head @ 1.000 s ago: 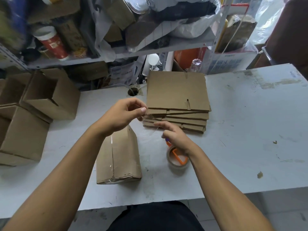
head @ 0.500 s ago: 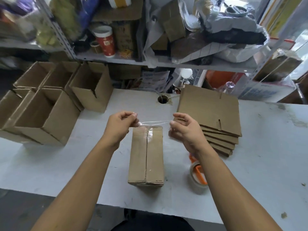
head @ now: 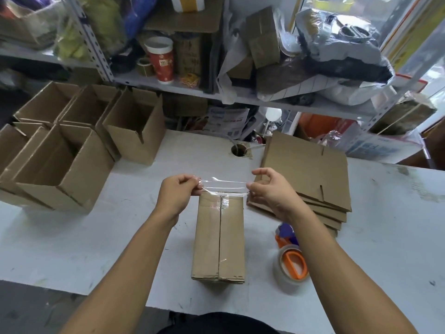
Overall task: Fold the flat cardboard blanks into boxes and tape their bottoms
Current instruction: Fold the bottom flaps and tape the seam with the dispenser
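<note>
White counter (head: 361, 237), scuffed, with a round cable hole (head: 238, 149) near its far edge. Metal shelf (head: 168, 83) behind it, crammed with bags, cardboard and a red paper cup (head: 160, 60).

Cluster of open, folded boxes (head: 60, 155) far left of the upturned box, mouths up, touching one another. Stack of flat cardboard blanks (head: 310, 174) just right of the upturned box and a little farther back, slots visible in the top sheet.

Upturned box (head: 219, 239) at the counter's middle, bottom flaps closed and meeting in a centre seam, clear tape already on the seam's far end.

Tape roll (head: 290, 268) with an orange dispenser near the upturned box's right side, standing on the counter, partly hidden by the right forearm.

Left hand (head: 179, 192) above the upturned box's far left corner, fingers curled, pinching one end of the tape strip (head: 225, 186). Right hand (head: 269, 191) above the far right corner, pinching the other end between thumb and fingertips, remaining fingers loosely raised. Clear strip stretched taut between both hands, crosswise over the box's far edge; touching the cardboard or just above it, cannot tell.
</note>
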